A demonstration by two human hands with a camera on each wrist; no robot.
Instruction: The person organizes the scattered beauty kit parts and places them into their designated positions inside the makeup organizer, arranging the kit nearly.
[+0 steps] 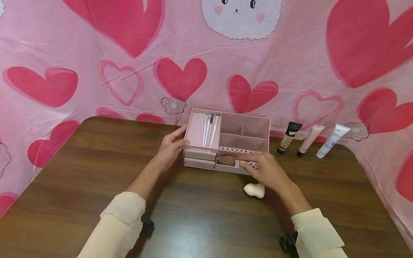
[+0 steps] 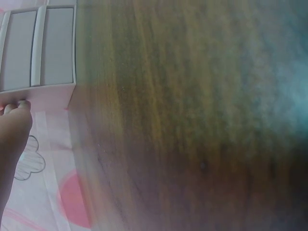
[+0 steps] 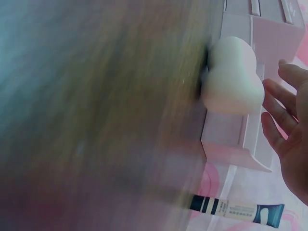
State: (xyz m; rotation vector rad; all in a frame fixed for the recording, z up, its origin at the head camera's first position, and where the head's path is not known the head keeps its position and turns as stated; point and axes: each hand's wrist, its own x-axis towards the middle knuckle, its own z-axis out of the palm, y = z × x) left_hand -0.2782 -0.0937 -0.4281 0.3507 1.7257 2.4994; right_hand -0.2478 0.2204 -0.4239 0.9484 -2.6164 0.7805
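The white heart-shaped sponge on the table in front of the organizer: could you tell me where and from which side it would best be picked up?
The white sponge lies flat and free on the table, apart from the organizer. I would pinch it across its two rounded lobes from above, probably with the right hand, which is nearest to it. Its soft body should give slightly to the fingers.

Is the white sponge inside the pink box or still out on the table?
Out. The white sponge lies on the table just in front of the pink box, near the right hand. A brown sponge sits inside.
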